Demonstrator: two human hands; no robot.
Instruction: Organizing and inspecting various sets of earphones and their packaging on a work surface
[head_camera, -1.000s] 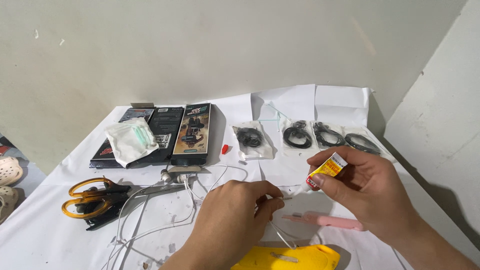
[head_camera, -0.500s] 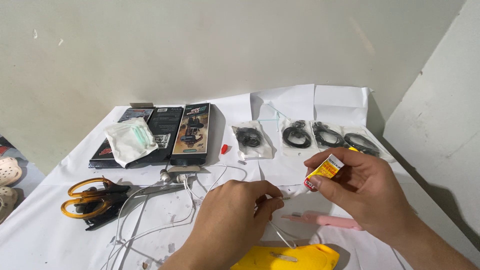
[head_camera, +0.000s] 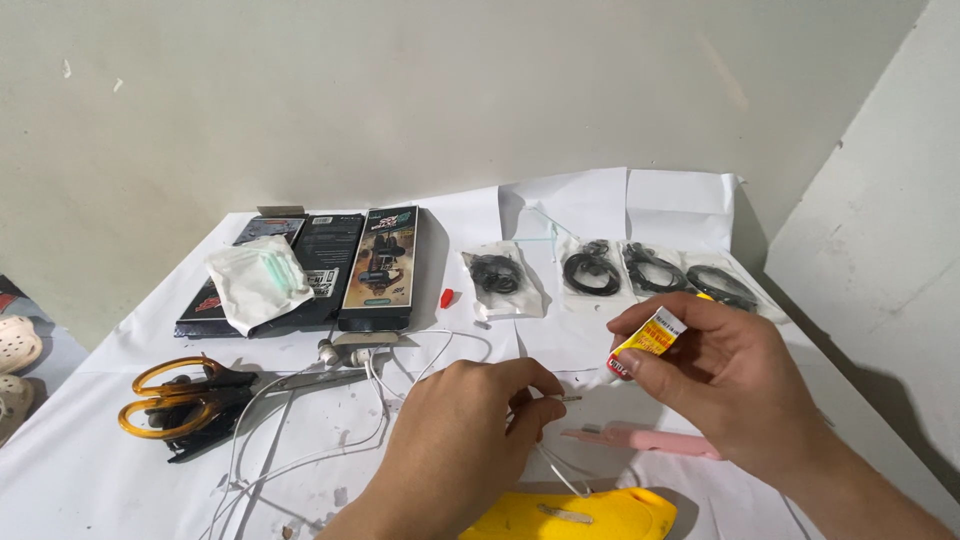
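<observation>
The left hand (head_camera: 455, 440) is pinching a thin white wire's metal tip (head_camera: 568, 398); the right hand (head_camera: 725, 375) is gripping a small yellow-and-red crinkled glue tube (head_camera: 645, 343) above the paper-covered tabletop (head_camera: 100, 470), near its front edge.

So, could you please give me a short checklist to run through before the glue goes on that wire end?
1. Wire end held firmly: ok. The left hand pinches the thin white wire, its tip poking out to the right.
2. Glue tube in hand: ok. The right hand grips the small yellow and red tube.
3. Nozzle open: cannot tell; a small red cap lies apart on the white sheet.
4. Nozzle aimed at the tip: ok, close, but not touching.
5. Fingers away from the tip: not ok; the left fingertips sit right behind it.
6. Scissors out of the way: ok, far left.
</observation>
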